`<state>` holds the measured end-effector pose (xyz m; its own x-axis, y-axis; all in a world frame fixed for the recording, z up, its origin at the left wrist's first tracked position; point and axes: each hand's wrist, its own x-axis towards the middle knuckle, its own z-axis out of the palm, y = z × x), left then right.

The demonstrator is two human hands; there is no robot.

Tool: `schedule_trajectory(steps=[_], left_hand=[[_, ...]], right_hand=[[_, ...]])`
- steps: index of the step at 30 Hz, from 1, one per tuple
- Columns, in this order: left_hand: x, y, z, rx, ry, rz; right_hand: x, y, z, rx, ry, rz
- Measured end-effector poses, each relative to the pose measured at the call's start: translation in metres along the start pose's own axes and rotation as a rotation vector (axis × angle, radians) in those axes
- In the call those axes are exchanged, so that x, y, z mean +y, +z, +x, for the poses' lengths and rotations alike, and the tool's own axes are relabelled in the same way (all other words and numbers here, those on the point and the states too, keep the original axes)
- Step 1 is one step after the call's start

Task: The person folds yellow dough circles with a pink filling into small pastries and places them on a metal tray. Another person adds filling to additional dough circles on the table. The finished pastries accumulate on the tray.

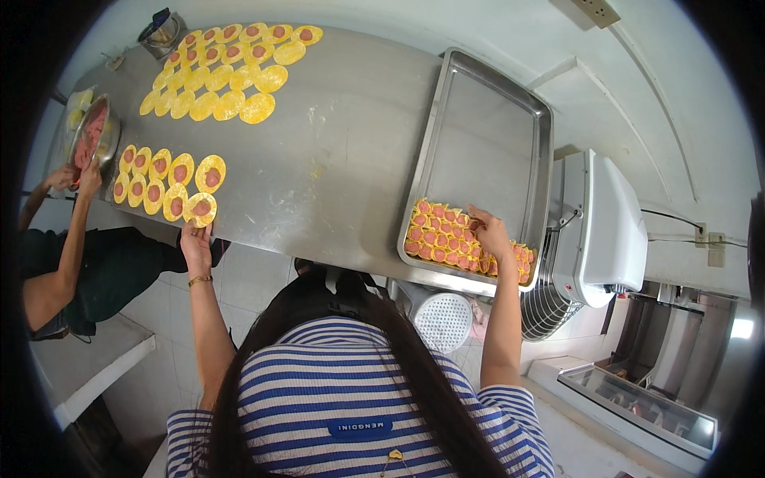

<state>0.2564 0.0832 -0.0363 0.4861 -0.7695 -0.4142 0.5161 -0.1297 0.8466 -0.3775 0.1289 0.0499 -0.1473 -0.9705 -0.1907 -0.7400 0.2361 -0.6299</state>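
My left hand [198, 245] is at the table's front edge, fingers closed on the rim of a round yellow dumpling wrapper [190, 215] with a lump of pink filling on it. More filled wrappers [181, 172] lie beside it in two rows. Over the metal tray [430, 131] on the right, my right hand [490, 233] reaches down with bent fingers among open-topped dumplings [437, 237]. These stand packed in rows at the tray's near end, yellow skin around pink filling. Whatever is between my right fingertips is hidden.
Farther back lie several rows of wrappers [219, 77], some with filling. At the left a co-worker's hands [86, 177] are at a metal bowl [96, 135] of pink filling. A white mixer-like machine [610, 231] stands right of the tray; a perforated stool [442, 321] is below the table edge.
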Motion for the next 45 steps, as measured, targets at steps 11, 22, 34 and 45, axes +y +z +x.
schedule_trajectory(steps=[11,22,34,45], left_hand=[[-0.002,0.015,-0.015,-0.071,-0.097,-0.152],[-0.033,0.151,-0.106,-0.638,-0.293,-0.094],[-0.107,0.162,-0.115,-0.511,0.279,0.750],[-0.086,0.170,-0.118,-0.659,-0.112,0.516]], right_hand=[[-0.001,-0.001,-0.002,-0.022,-0.032,-0.182],[-0.173,0.149,0.027,-0.397,0.106,1.122],[-0.154,0.206,0.030,-0.235,0.328,1.196],[-0.152,0.207,0.021,-0.136,0.089,0.806]])
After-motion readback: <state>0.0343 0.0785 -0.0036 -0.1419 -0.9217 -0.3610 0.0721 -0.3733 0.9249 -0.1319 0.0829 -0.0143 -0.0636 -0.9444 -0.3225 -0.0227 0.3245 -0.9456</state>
